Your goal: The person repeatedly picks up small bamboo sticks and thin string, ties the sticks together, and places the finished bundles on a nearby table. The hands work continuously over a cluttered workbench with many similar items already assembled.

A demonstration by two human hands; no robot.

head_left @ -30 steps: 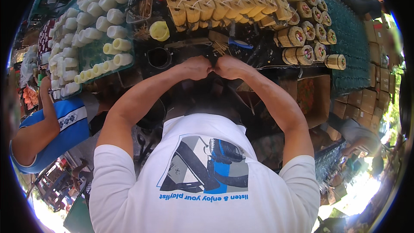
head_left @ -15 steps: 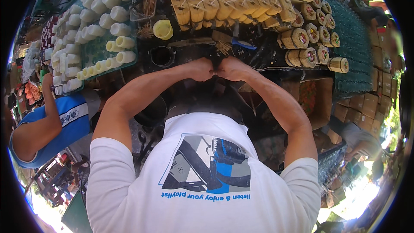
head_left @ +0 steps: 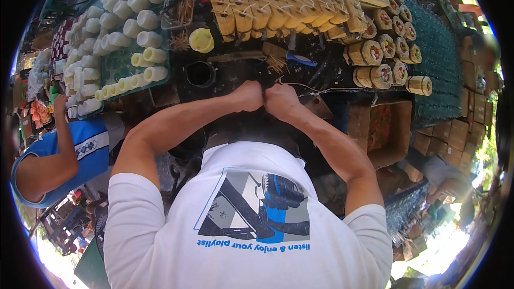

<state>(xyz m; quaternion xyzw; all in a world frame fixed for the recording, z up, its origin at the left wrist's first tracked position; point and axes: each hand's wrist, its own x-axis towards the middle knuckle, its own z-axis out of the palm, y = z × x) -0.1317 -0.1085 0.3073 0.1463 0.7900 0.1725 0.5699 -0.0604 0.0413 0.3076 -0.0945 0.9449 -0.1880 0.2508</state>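
Note:
My left hand and my right hand are held close together, nearly touching, over the near edge of the dark worktable. Both are closed, thumbs inward, and whatever lies between the fingers is hidden. A thin pale string runs from the knuckles of my right hand off to the right along the table. Just beyond the hands lie a bundle of thin sticks and a blue-handled tool. To the left of them stands a dark round cup, with a flat wooden strip behind it.
Rows of bamboo-like pieces tied with string fill the back. Octagonal wooden pieces with colourful ends are stacked right. White cups cover a green tray at left, near a yellow cup. An open cardboard box stands right; a co-worker sits left.
Both hands have come slightly nearer to my body, still side by side and closed. More of the string now shows beside my right hand, and my right elbow has dropped a little.

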